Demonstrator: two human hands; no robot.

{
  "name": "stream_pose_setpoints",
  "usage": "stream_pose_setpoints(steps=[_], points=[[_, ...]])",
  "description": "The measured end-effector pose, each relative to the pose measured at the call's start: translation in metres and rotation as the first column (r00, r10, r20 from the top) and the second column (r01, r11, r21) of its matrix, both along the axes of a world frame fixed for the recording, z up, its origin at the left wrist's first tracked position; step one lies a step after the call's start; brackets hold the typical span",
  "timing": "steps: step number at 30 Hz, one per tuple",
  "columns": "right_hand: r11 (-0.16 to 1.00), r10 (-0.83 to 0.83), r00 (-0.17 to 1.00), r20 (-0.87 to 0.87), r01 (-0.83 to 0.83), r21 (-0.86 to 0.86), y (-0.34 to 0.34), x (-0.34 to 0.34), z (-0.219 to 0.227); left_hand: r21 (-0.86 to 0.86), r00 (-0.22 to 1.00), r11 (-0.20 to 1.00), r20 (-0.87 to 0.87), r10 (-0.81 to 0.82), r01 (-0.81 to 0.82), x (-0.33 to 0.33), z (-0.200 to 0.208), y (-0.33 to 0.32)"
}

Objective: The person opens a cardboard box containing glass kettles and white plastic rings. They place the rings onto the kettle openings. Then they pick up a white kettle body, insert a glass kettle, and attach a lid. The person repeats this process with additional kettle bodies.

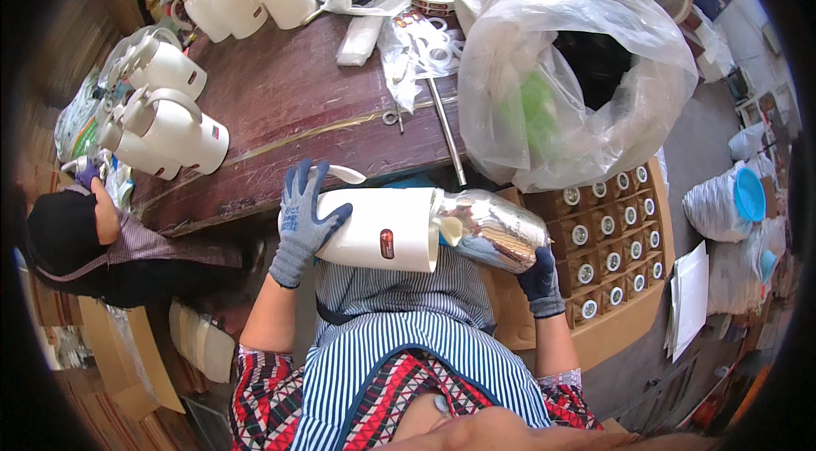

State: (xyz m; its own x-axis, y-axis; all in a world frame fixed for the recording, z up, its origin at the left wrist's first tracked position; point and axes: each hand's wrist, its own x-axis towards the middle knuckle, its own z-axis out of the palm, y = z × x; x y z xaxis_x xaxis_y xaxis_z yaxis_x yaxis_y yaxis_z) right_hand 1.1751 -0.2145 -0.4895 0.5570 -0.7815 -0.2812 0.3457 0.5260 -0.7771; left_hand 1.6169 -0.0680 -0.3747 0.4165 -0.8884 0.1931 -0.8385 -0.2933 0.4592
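Note:
My left hand (306, 217), in a grey and blue glove, grips the base end of a white vacuum jug body (382, 228) lying sideways above my lap. A white curved handle (347, 173) sticks up beside my fingers. In my right hand (541, 281), gloved too, is the rounded end of a silvery glass vacuum flask liner (497, 226). The liner's pale neck (448, 231) points left, at the jug's open right end. My right fingers are partly hidden behind the liner.
White jugs (189, 132) stand along the dark red table (297, 85). A large clear plastic bag (586, 77) sits at its right end. A metal rod (446, 132) overhangs the near edge. Below right, a divided carton (608, 234) holds several liners. Another person (93, 238) is at left.

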Motion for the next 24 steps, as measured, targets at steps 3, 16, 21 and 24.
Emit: stream_pose_setpoints(steps=[3,16,21,24], points=[[0.976,0.057,0.973,-0.225,-0.102,-0.193,-0.009,0.001,-0.028,-0.109,0.996,0.991,-0.042,0.077,-0.081,0.029,-0.001,0.016],[0.933,0.36,0.929,-0.088,-0.357,0.045,0.009,0.067,0.019,0.089,0.197,0.979,-0.972,0.125,-0.183,0.059,0.013,0.051],[0.903,0.326,0.919,-0.222,-0.372,-0.216,0.003,0.088,0.047,0.05,0.297,0.99,-0.951,0.088,-0.131,0.018,0.04,0.025],[0.882,0.371,0.909,-0.191,-0.409,-0.232,0.0,0.097,0.063,0.042,0.376,0.989,-0.922,0.094,-0.144,0.01,0.048,0.021]])
